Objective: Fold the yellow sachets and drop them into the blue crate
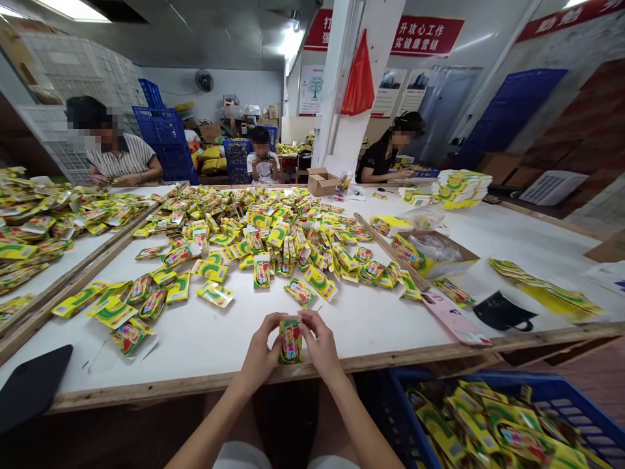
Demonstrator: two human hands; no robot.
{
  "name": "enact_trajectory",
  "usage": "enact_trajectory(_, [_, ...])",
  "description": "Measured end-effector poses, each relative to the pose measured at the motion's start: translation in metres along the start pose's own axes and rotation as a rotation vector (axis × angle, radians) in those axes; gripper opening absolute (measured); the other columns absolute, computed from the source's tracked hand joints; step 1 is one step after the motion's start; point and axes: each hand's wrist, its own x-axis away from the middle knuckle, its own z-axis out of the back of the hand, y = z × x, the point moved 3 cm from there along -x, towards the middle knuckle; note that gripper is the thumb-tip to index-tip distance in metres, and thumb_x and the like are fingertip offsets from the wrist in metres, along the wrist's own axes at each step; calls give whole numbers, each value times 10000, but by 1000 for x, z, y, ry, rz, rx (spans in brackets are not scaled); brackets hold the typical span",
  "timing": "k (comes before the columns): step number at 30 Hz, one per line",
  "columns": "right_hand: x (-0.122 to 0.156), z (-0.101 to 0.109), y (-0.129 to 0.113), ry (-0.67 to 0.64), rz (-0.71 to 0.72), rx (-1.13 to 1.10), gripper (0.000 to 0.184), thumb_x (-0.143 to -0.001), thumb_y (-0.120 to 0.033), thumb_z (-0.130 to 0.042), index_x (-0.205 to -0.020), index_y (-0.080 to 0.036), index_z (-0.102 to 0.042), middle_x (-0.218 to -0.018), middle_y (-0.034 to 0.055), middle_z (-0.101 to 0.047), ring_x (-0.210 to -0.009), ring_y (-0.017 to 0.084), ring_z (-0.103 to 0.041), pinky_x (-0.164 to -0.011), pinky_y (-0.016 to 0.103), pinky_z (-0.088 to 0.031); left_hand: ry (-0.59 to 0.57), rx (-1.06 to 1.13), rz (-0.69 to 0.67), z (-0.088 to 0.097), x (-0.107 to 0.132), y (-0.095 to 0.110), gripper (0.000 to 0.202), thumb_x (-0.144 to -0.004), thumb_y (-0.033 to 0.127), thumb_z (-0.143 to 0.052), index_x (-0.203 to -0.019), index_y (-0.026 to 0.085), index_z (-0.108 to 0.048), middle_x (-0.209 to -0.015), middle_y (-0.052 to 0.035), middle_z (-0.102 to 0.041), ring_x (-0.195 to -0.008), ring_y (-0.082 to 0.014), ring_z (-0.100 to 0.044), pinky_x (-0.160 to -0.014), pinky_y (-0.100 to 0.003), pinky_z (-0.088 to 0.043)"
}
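Note:
Near the table's front edge, a small green and yellow printed carton [291,341] stands upright between my two hands. My left hand [266,345] grips its left side, with thumb and fingers closed on it. On the other side my right hand [319,342] holds the carton's upper right edge, fingertips at the top flap. A pale flap shows along the carton's top. Just beyond my hands another carton [299,292] lies on the white table [254,322]. Behind it spreads a large heap of similar cartons [278,233], some with their end flaps out.
A blue crate [576,397] full of cartons sits below the table at right. Wooden strips [92,273] divide the tabletop. A dark phone-like slab [34,384] lies front left; an open box [439,254] and black mask-like item [502,311] lie right. Several people work across the table.

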Motion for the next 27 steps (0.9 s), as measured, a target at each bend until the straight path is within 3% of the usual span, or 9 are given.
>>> enact_trajectory(4, [4, 4, -11, -70, 56, 78, 160, -861, -288, -548, -936, -203, -661, -1008, 63, -663, -965, 209, -613, -837, 318, -496, 73, 9, 30, -5, 2, 2, 204, -858, 242, -524, -1042, 194, -599, -1059, -77, -650, -1035, -211, -607, -932, -373, -481])
enact_trajectory(7, [5, 5, -17, -48, 59, 100, 160, -865, -310, -552, -907, -199, -660, -981, 68, -666, -947, 213, -615, -831, 320, -495, 116, 48, 73, -6, 0, 7, 166, -858, 305, -542, -926, 180, -629, -952, -73, -671, -925, -207, -633, -844, -345, -509])
enact_trajectory(16, [-8, 1, -18, 21, 7, 134, 165, -805, -338, -582, -838, -191, -646, -724, 21, -666, -674, 178, -616, -658, 279, -505, 170, 95, 183, -7, -13, 6, 158, -800, 312, -598, -853, 169, -641, -794, -39, -671, -743, -175, -624, -695, -283, -503])
enact_trajectory(21, [-2, 2, -13, -29, -2, 79, 178, -856, -327, -535, -853, -191, -649, -818, 39, -684, -780, 189, -637, -729, 290, -507, 140, 115, 181, -6, -8, -1, 166, -823, 320, -580, -840, 172, -652, -820, -47, -674, -783, -182, -625, -738, -302, -505])
enact_trajectory(27, [10, -8, -8, -41, 3, 32, 165, -854, -321, -550, -908, -201, -649, -882, 42, -688, -827, 197, -646, -752, 304, -522, 93, 21, 30, -1, 6, 1, 194, -865, 320, -538, -943, 212, -679, -957, -67, -651, -939, -210, -614, -787, -341, -517])
